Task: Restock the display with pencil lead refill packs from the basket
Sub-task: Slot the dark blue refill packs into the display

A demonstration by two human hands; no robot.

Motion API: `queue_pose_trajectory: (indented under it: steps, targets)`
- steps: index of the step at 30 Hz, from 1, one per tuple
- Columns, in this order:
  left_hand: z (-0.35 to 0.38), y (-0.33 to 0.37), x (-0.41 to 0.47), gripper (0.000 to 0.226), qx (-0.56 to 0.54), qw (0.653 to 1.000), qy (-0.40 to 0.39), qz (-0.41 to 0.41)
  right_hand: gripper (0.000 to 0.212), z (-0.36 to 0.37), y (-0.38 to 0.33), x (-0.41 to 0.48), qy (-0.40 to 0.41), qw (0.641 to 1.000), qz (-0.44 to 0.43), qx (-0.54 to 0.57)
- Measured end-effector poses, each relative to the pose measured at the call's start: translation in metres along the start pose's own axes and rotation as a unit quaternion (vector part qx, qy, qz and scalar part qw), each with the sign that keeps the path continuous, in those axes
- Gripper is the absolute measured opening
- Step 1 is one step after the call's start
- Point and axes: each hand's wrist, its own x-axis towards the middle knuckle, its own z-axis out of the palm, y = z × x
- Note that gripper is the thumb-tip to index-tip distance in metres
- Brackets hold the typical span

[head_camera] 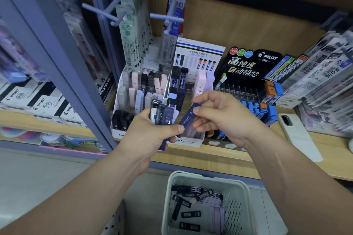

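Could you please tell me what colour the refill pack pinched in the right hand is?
The slim refill pack is dark navy blue with white lettering; the head view shows it.

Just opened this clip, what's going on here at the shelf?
A person is restocking pencil lead refills. The left hand grips a small bunch of refill packs, while the right hand pinches one dark blue pack beside that bunch, in front of the white Tombow display on the wooden shelf. The white basket below holds more loose packs.
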Motion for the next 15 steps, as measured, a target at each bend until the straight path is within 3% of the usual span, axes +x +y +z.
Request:
queue_pose_trajectory:
  steps: [5,8,11,15]
  targets:
    - [-0.003,0.0,0.001,0.034,-0.015,1.0,0.014,-0.011,0.016,0.0,0.001,0.003,0.01,1.0,-0.017,0.0]
    - [-0.008,-0.001,0.003,0.038,-0.039,0.998,0.03,-0.035,0.017,-0.002,-0.003,0.01,0.061,0.996,-0.066,-0.022]
    - [-0.011,-0.003,0.004,0.043,-0.048,0.997,0.026,-0.063,0.02,-0.004,-0.006,0.022,0.132,0.973,-0.143,-0.122]
    - [-0.011,-0.001,0.002,0.041,-0.054,0.995,0.007,-0.081,0.022,0.0,0.0,0.039,0.165,0.923,-0.209,-0.276]
